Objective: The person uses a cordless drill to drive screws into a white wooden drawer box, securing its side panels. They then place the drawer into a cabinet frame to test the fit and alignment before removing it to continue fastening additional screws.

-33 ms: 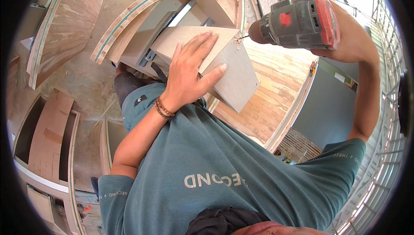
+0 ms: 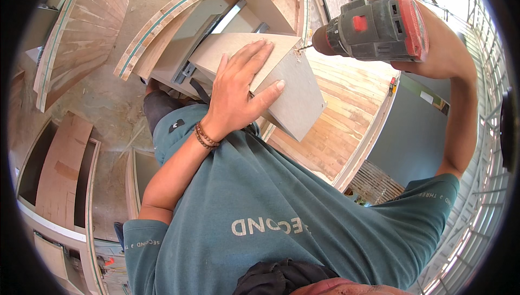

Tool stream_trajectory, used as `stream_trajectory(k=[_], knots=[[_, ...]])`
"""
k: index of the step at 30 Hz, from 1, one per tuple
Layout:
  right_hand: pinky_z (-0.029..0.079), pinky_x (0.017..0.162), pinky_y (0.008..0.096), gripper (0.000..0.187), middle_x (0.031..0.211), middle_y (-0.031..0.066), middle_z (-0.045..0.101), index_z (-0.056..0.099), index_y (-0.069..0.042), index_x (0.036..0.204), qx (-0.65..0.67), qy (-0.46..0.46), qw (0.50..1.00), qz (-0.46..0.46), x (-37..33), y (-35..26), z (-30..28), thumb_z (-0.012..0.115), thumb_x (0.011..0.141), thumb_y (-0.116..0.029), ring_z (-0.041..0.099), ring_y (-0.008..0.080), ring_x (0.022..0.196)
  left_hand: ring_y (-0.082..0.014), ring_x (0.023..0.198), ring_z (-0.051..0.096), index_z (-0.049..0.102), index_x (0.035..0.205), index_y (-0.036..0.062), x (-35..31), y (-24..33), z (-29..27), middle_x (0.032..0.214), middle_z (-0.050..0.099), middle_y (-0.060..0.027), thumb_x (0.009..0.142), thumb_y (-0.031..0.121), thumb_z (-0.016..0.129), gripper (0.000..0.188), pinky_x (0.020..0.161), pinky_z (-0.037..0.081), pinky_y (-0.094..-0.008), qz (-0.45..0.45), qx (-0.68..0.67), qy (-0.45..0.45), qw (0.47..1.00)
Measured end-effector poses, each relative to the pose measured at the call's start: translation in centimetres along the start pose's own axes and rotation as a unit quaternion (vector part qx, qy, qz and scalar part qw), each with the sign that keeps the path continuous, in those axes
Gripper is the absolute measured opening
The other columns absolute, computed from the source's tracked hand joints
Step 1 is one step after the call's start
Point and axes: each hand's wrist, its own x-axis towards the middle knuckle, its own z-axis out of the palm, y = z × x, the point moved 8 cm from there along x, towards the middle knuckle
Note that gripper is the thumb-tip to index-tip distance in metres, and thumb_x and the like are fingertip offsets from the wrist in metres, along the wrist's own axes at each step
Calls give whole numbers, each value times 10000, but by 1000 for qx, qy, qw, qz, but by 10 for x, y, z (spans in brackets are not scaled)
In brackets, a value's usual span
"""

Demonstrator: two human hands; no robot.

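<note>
Fingers (image 2: 259, 63) of left hand (image 2: 234, 99) spread on pale box (image 2: 295, 92), right hand (image 2: 445, 40) gripping drill (image 2: 374, 30), bit (image 2: 306, 47) at corner edge, drill body outside it, planked panel (image 2: 352, 92) alongside

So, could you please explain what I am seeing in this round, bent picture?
There is no robot: a person works with two bare hands. The picture comes from a fisheye camera on the person's head, looking down, so straight edges curve toward the rim. The left hand lies spread on a pale box. The right hand grips a black-and-red power drill, pointed at the box's corner. Around the box are a curved wooden cabinet and a surface of wooden strips.
</note>
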Motion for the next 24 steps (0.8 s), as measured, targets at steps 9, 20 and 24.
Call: stream_trajectory(k=[9, 20, 24], knots=[[445, 1100, 459, 884, 1376, 190, 596, 558, -47, 1410, 45, 8, 999, -27, 2, -26, -5, 913, 611, -176, 568, 396, 1258, -380, 1433, 482, 569, 1477, 58, 0, -1, 0, 1516, 539, -206, 910, 488, 683, 720, 1159, 284, -698, 0, -3, 1, 1000], [486, 948, 419, 668, 1080, 161, 627, 628, -39, 1253, 63, 44, 997, 10, 13, -45, 1, 896, 689, -277, 602, 357, 1040, -408, 1383, 535, 574, 1458, 23, 2, 4, -1, 1483, 571, -227, 891, 411, 713, 701, 1166, 340, -561, 7, 16, 17, 1000], [491, 941, 417, 693, 1117, 159, 641, 628, -43, 1272, 97, 62, 993, -10, 13, -49, 2, 904, 684, -283, 610, 353, 1046, -411, 1384, 533, 573, 1460, 24, 1, 4, -2, 1482, 570, -233, 891, 403, 717, 698, 1171, 335, -552, 9, 10, 15, 1000]])
